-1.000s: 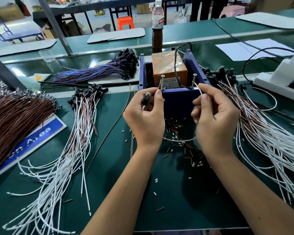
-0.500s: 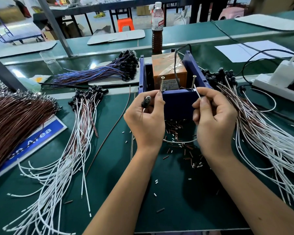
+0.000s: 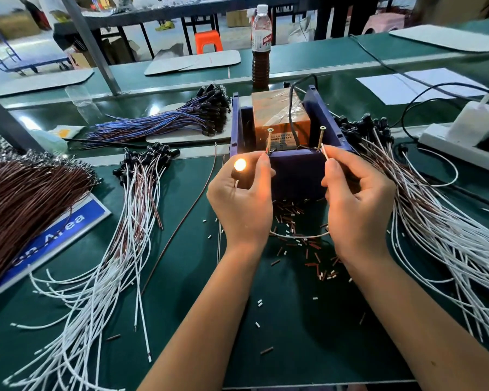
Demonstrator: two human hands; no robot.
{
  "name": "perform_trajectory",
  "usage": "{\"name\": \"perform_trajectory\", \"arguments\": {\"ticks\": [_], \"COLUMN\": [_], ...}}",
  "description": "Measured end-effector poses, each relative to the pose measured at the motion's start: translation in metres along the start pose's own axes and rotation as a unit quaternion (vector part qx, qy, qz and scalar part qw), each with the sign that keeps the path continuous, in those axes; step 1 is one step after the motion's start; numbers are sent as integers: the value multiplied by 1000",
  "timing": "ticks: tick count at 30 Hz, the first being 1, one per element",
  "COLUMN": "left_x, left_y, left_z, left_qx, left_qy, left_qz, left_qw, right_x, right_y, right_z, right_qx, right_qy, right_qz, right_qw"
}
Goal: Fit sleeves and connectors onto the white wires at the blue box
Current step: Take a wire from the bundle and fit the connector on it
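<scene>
The blue box [image 3: 294, 173] stands mid-table with an orange block inside and two upright brass screws [image 3: 321, 138] at its near wall. My left hand [image 3: 242, 204] pinches a brown wire end against the left screw and holds a small black lamp [image 3: 240, 165] that glows orange. My right hand [image 3: 356, 204] pinches a white wire end [image 3: 324, 151] against the right screw. The wire's slack [image 3: 297, 237] loops below both hands.
White and brown wires with black connectors fan out at the left [image 3: 130, 221] and right [image 3: 435, 221]. Short sleeve pieces [image 3: 294, 213] litter the mat by the box. A brown wire bundle [image 3: 20, 204], blue wires [image 3: 164, 124], a bottle [image 3: 261, 49] and a power strip [image 3: 463, 142] surround them.
Both wire ends moved up onto the two screws and the lamp in my left hand lit up; it was dark before.
</scene>
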State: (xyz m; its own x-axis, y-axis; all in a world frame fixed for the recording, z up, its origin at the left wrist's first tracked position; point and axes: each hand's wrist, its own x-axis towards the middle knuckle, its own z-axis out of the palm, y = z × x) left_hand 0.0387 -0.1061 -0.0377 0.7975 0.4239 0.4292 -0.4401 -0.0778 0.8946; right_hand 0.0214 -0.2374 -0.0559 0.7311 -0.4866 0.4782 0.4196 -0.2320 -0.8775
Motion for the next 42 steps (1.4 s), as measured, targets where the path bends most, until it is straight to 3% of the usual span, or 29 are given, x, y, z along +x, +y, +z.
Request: {"name": "perform_trajectory", "arguments": {"ticks": [25,31,42], "left_x": [0,0,0], "left_y": [-2,-4,0], "left_z": [-1,0,-1], "left_qx": [-5,-12,-6], "left_qy": [-12,-7,-2], "left_qz": [12,11,-6], "left_qw": [1000,1000,1000], "right_x": [-2,-2,-1], "right_y": [-8,-9,-8], "right_z": [-2,-2,-1], "right_qx": [-52,-48,-83], "right_qy": [-8,50,19], "right_qz": [-26,-17,-39], "right_qw": [998,997,996]}}
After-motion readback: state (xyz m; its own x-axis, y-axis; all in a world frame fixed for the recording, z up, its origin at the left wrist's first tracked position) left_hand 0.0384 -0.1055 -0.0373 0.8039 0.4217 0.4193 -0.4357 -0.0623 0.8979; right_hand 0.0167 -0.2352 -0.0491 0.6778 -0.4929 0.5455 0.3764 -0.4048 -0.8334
